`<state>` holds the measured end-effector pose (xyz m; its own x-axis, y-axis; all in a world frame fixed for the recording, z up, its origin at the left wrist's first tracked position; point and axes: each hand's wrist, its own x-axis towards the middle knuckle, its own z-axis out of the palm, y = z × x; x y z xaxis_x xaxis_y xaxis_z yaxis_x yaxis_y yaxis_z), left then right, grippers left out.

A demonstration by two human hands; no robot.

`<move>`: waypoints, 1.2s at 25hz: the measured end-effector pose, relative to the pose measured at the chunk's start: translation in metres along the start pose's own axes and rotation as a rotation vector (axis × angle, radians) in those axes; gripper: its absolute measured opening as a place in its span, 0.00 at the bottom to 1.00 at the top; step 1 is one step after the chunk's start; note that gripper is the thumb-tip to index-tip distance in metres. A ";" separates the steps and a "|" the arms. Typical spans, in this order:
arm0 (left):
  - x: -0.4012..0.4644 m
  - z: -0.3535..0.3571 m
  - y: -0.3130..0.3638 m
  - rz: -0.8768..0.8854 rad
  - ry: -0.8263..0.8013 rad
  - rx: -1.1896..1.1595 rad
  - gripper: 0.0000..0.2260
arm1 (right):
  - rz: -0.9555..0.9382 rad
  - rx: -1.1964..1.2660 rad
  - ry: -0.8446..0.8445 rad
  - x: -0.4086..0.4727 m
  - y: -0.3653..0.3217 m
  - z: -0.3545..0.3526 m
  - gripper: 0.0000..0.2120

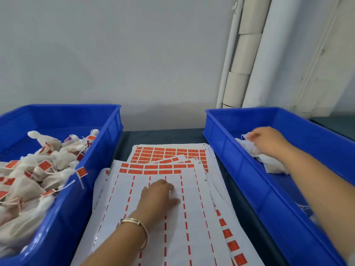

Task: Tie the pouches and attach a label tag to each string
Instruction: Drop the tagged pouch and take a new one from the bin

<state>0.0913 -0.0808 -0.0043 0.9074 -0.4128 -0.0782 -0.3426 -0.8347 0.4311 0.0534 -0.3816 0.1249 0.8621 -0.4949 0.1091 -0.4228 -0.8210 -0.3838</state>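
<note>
A stack of white label sheets [172,227] with rows of orange-red label tags [169,153] lies on the table between two blue bins. My left hand [159,196] rests on the top sheet, palm down, fingers loosely curled. My right hand [267,141] reaches into the right blue bin [240,169] and grips a white pouch [249,145] from a small pile of untied pouches [272,165]. The left blue bin [63,208] is heaped with tied white pouches [32,169] carrying orange tags on their strings.
A dark table surface [163,135] shows between the bins. A pale wall stands behind, with white pipes and rolls [247,54] leaning at the back right. A bracelet sits on my left wrist.
</note>
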 end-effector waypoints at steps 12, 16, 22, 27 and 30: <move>0.005 0.035 -0.012 0.046 0.203 0.036 0.21 | 0.217 -0.309 -0.219 0.025 0.109 0.049 0.11; 0.004 0.035 -0.013 0.052 0.223 0.037 0.21 | 0.253 -0.133 -0.016 0.024 0.108 0.040 0.10; 0.001 0.033 -0.011 0.038 0.211 0.015 0.21 | 0.255 0.849 0.253 0.007 0.047 0.001 0.07; -0.002 0.022 -0.003 0.017 0.195 -0.111 0.19 | 0.080 1.492 -0.132 -0.031 -0.026 -0.015 0.09; -0.009 -0.007 0.008 -0.012 0.220 -0.440 0.18 | 0.046 1.528 -0.387 -0.060 -0.068 -0.003 0.10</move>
<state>0.0823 -0.0812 0.0060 0.9568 -0.2780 0.0857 -0.2397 -0.5864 0.7738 0.0295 -0.2965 0.1470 0.9745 -0.2138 -0.0684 0.0140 0.3619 -0.9321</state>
